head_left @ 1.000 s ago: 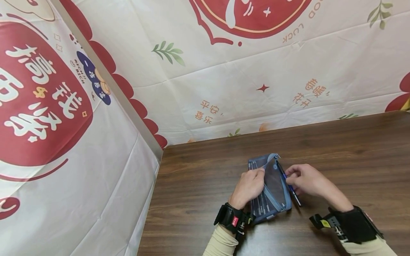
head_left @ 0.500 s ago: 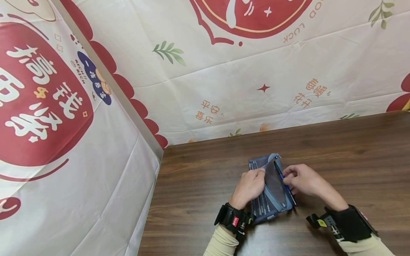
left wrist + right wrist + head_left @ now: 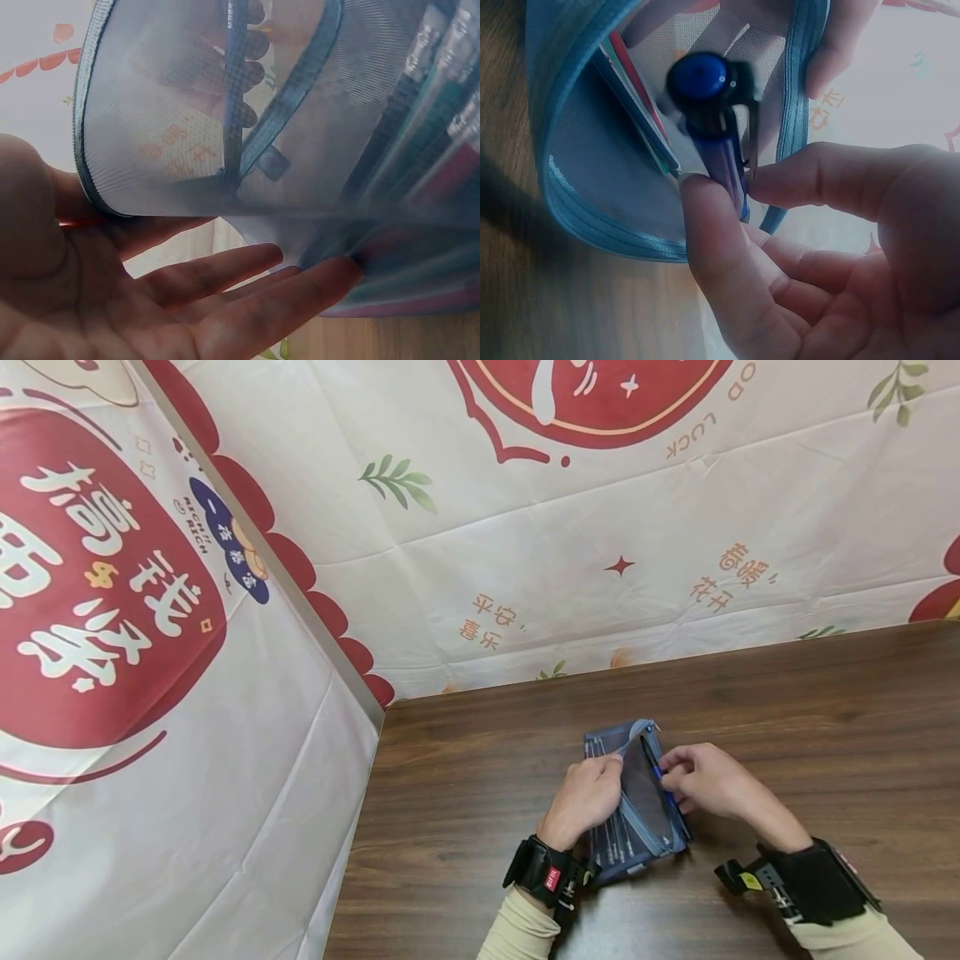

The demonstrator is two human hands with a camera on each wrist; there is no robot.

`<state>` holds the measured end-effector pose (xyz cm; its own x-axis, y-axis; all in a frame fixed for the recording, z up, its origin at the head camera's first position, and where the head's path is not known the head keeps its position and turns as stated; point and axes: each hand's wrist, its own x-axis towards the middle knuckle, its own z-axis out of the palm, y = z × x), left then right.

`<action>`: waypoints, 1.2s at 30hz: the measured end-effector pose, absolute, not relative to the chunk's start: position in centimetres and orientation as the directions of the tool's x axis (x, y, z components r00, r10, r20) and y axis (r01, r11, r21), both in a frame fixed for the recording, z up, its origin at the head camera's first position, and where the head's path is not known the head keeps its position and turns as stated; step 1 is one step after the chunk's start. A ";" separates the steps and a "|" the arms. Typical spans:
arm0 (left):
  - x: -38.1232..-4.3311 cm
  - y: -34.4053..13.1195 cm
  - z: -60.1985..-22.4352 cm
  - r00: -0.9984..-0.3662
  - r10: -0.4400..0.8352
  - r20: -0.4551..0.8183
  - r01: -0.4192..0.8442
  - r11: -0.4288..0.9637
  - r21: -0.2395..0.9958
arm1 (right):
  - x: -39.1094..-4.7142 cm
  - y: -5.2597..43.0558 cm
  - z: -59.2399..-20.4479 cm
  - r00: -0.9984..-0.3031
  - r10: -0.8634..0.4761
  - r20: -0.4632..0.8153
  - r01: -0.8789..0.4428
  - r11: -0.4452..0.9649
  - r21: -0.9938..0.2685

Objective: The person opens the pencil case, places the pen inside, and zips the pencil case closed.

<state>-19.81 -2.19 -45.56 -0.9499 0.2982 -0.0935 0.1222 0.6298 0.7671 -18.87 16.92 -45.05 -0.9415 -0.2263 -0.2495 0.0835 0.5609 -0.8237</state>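
A blue mesh zip pencil case (image 3: 637, 814) is held up over the brown table, its zip pulled open. My left hand (image 3: 588, 793) grips its left side, thumb on top; the left wrist view shows fingers (image 3: 247, 315) beneath the mesh. Between the thumb and fingers of my right hand (image 3: 708, 781) a blue pen (image 3: 718, 154) with a dark cap end and clip is pinched. That pen lies along the case's open mouth (image 3: 615, 232), its capped end toward the right wrist camera. Several pencils (image 3: 420, 90) show through the mesh. The pen's far end is hidden.
The dark wooden table (image 3: 465, 777) runs beneath both hands. A printed white cloth (image 3: 525, 527) hangs behind it, and another cloth panel (image 3: 247, 735) stands on the left. Each wrist wears a black strapped camera mount (image 3: 806, 881).
My right hand has shifted slightly left, bringing the pen from beside the case's right edge into its opening. My left hand and the case have barely moved.
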 end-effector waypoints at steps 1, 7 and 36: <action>-19.8 -2.2 -45.6 -0.949 0.300 -0.095 0.121 0.628 0.769 | -18.9 16.9 -45.1 -0.941 -0.226 -0.250 0.084 0.560 -0.824; -19.8 -2.2 -45.6 -0.949 0.299 -0.102 0.112 0.623 0.774 | -19.0 16.8 -45.1 -0.944 -0.226 -0.240 0.078 0.554 -0.829; -19.6 -2.1 -45.8 -0.958 0.280 -0.052 0.142 0.628 0.765 | -14.6 18.5 -45.1 -0.933 -0.295 -0.205 0.015 0.537 -0.844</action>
<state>-19.57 -2.08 -45.78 -0.9585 0.2805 -0.0517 0.1424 0.6276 0.7654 -14.63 18.48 -45.10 -0.9334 -0.2949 -0.2046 0.0154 0.5367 -0.8436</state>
